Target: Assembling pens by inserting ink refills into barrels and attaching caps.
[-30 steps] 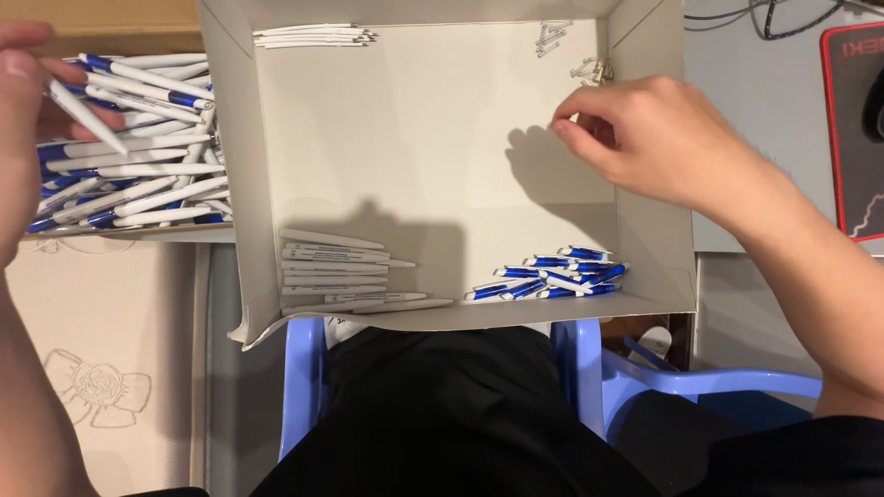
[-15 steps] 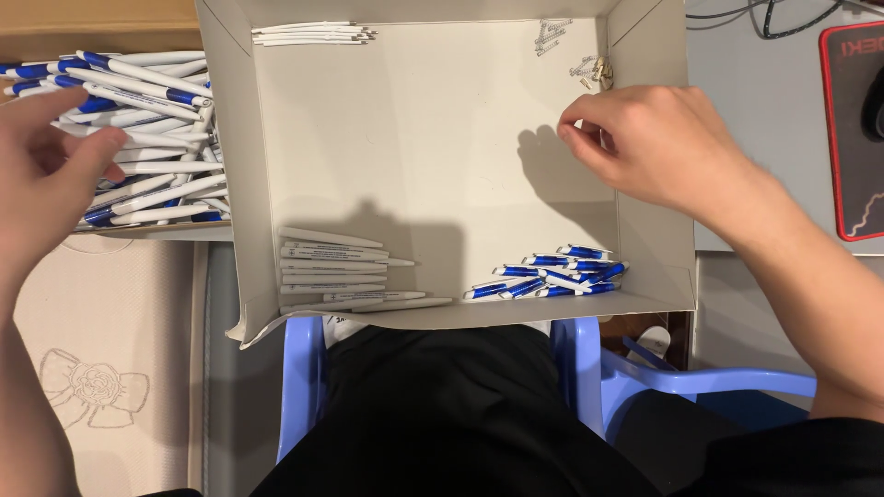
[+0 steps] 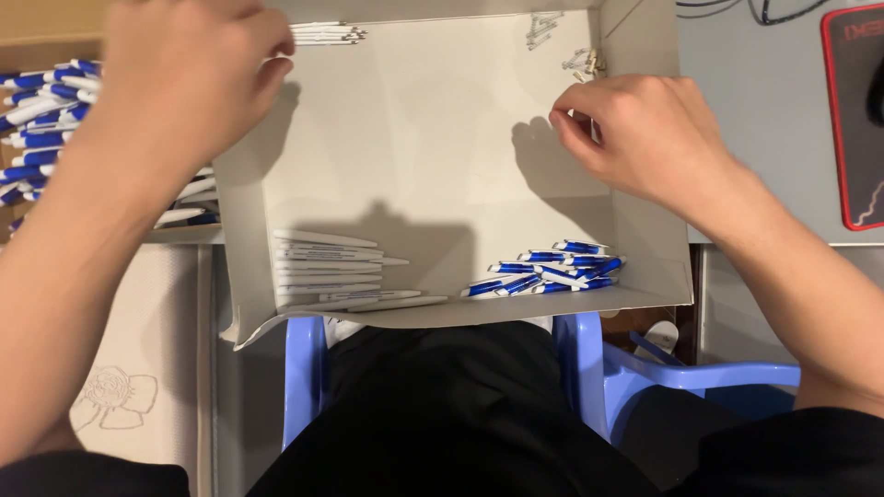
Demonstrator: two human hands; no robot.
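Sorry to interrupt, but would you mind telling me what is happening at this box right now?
A seated person works over a shallow white cardboard box on their lap. The left hand reaches over its far left corner, near a few white pen parts. The right hand pinches something small beside the small metal springs. White pen barrels and blue-and-white pen pieces lie along the near wall. Assembled blue-and-white pens sit heaped to the left.

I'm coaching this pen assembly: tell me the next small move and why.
Probably lower the left hand to the white pieces at the box's far edge and pinch one; it hovers right beside them. The right hand already pinches near the small metal parts.
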